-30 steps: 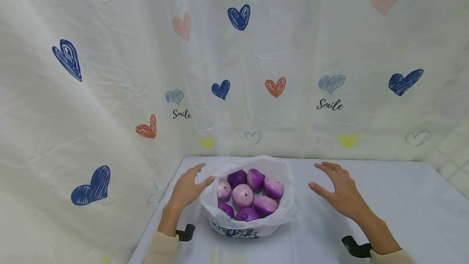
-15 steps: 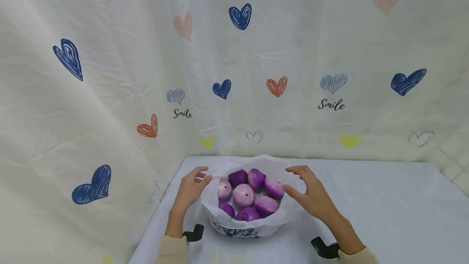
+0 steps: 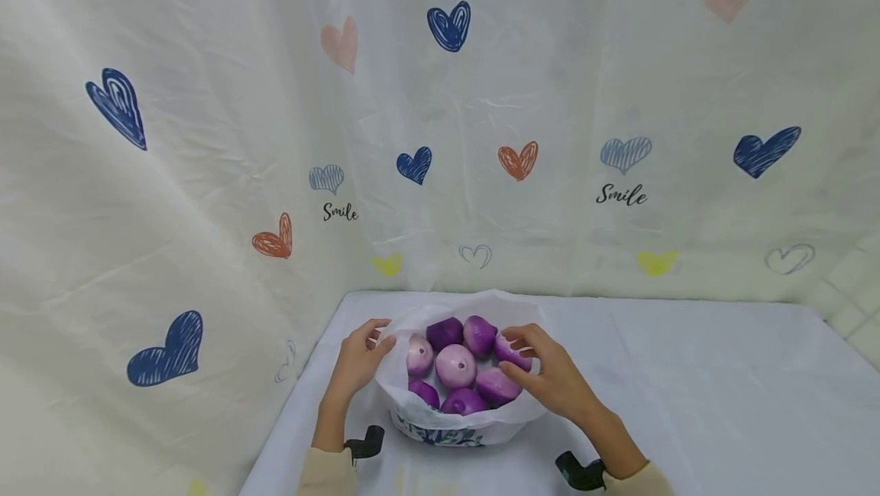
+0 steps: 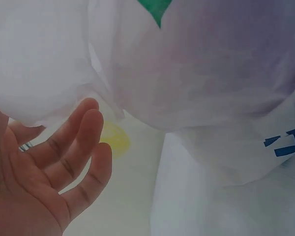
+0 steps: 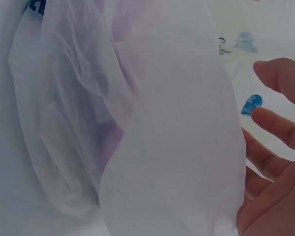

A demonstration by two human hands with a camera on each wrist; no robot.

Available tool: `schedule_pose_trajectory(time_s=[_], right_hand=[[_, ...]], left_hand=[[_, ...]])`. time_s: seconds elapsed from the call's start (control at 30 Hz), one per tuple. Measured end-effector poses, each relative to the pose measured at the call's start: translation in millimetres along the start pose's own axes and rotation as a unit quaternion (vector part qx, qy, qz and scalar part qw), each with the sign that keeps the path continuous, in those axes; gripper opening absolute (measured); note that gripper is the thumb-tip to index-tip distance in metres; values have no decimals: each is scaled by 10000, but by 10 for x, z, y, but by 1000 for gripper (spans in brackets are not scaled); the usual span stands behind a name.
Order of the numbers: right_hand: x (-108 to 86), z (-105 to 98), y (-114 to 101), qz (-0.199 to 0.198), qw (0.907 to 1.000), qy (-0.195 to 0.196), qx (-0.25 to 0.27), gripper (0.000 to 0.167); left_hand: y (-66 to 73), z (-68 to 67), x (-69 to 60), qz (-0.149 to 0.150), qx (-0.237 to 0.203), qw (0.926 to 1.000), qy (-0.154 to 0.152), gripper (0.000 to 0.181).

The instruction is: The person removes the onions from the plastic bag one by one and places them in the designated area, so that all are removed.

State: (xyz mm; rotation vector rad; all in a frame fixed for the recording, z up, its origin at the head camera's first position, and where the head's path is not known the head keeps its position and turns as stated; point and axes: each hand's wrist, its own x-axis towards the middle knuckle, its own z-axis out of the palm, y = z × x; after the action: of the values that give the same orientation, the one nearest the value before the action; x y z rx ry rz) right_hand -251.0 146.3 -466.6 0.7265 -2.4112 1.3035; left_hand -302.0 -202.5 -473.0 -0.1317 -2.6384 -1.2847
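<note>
Several purple onions lie inside a white plastic bag, which stands with its mouth wide and carries a blue-green print low on its front. At the bag's left rim is my left hand, its fingers loosely bent; in the left wrist view part of the bag's film hides some of that hand. Over the right side of the bag mouth reaches my right hand, thumb and fingers apart above the onion on the right. In the right wrist view the bag's white side covers some of its fingers.
The bag stands on a table with a white cloth. Behind and to the left hangs a pale curtain printed with hearts and "Smile". Each wrist wears a black camera mount, such as the right one.
My right hand has moved left from beside the bag to over its mouth. My left hand has shifted slightly, with its fingers bending more at the left rim. The onions have not moved.
</note>
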Motion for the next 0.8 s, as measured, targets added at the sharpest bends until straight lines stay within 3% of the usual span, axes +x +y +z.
schedule_pose_trajectory(time_s=[0.27,0.57,0.8], right_hand=[[-39,135,81,85,9991,-418,-29,42],[-68,196,87,454,9922,-938,-689,39],[-69,182,52,456,9858,-1089,-1198,44]], left_hand=[[-43,6,25,69,-164,9998,7,34],[-28,7,20,25,-353,9994,41,29],[-22,23,24,5,-362,9993,-17,29]])
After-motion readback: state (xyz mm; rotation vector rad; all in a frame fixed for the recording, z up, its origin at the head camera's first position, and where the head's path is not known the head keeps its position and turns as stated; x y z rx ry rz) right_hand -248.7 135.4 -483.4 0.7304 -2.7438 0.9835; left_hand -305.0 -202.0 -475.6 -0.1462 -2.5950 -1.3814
